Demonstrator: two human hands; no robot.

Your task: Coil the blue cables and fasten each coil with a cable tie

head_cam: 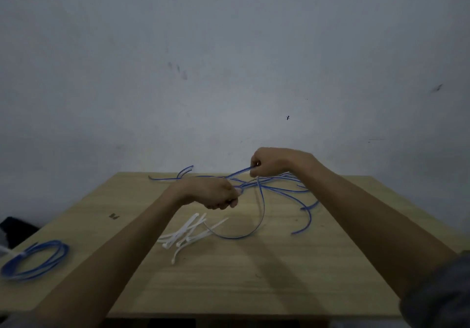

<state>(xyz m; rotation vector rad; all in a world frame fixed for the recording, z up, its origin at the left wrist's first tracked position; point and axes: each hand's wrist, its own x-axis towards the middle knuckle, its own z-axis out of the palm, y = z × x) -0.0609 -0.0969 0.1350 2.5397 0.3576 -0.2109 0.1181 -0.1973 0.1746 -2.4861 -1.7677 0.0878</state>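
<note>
One springy, light cable (260,215) is pinched by both hands, left (216,194) and right (267,162); probably best gripped near the loop so it's not sprung open.

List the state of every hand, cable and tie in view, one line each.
Left hand: curled round a blue cable.
Right hand: raised, pinching the same cable.
Held blue cable: uncoiled, sagging in a loop to the table.
Loose blue cables: tangled, uncoiled, at the far side.
Finished coil: coiled, tied with a white tie, at the left edge.
Cable ties: unused, heaped.
</note>
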